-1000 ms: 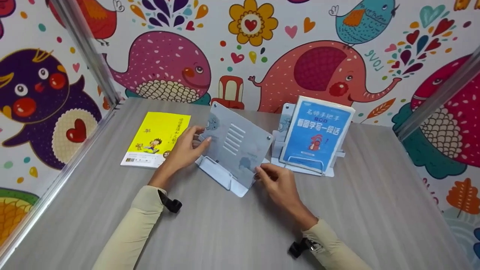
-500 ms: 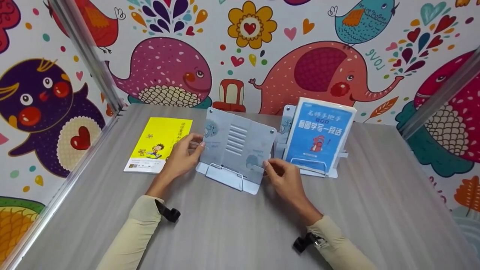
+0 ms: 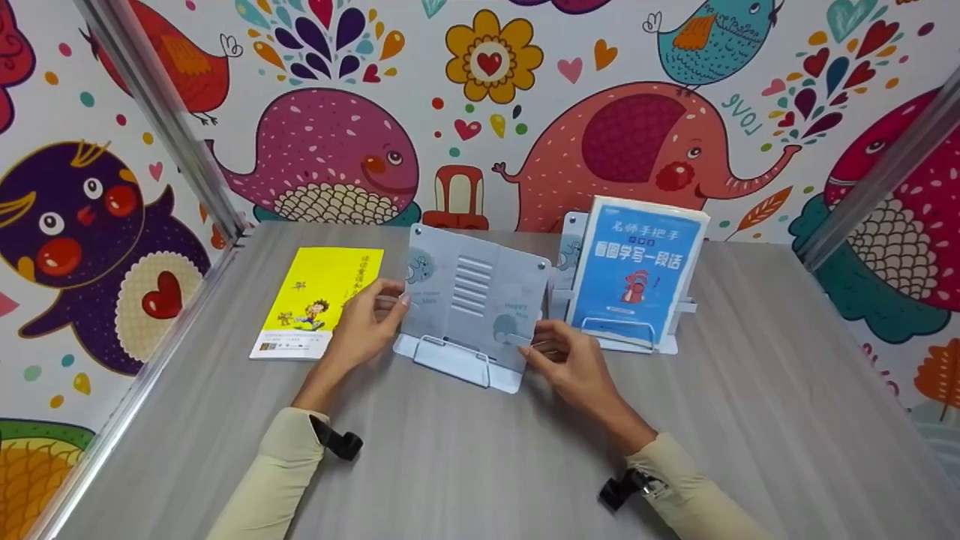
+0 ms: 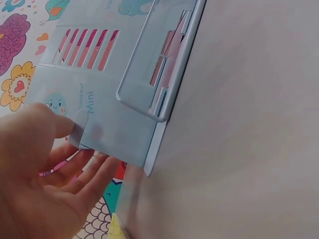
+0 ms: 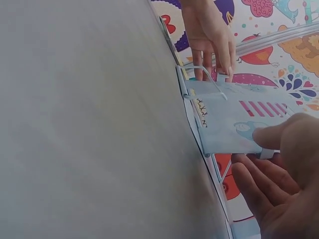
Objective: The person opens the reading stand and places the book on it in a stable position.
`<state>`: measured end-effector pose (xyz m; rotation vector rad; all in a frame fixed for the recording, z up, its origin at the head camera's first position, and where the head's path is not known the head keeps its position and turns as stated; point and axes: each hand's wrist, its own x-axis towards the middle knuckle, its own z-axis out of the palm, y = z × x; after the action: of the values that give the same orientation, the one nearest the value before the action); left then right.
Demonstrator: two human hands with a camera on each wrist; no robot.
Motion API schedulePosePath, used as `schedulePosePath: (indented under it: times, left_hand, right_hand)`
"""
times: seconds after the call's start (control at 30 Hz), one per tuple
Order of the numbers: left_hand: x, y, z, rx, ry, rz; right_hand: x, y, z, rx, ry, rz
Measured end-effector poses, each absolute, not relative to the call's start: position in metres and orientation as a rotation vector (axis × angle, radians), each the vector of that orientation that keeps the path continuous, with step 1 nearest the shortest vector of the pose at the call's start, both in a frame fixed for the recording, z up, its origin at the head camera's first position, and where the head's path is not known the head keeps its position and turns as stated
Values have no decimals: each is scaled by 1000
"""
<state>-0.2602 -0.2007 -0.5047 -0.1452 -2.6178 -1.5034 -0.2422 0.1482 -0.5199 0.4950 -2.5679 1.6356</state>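
A pale grey-blue book stand (image 3: 476, 292) with slots and cartoon prints stands tilted back on the table, its wire page holder (image 3: 454, 360) along the front. My left hand (image 3: 367, 319) pinches the small tab at the stand's left edge. In the left wrist view the thumb lies on that tab (image 4: 78, 128), with the fingers behind the panel. At the opposite edge my right hand (image 3: 570, 360) pinches the right tab (image 5: 267, 154), thumb in front and fingers behind. No book rests on this stand.
A yellow book (image 3: 319, 300) lies flat to the left, close to my left hand. Right of the stand, a blue book (image 3: 634, 270) leans on a second book stand (image 3: 574, 244). Cartoon-printed walls (image 3: 480, 202) enclose the grey table (image 3: 450, 457).
The stand has turned to face me more squarely, and both hands have moved along with it. Its right side has swung outward to the right. The books have stayed put.
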Motion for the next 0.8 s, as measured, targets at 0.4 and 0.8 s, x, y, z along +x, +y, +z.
schedulePosePath:
  times: [0.4,0.8]
  left_hand:
    - [-245,-198,-507,-87,-2603,-1502]
    - [-251,-180,-506,-23,-2521,-1446]
  right_hand:
    - [-250,142,-522,394,-2476,1739]
    - [-263,132,-522,288,-2399,1708]
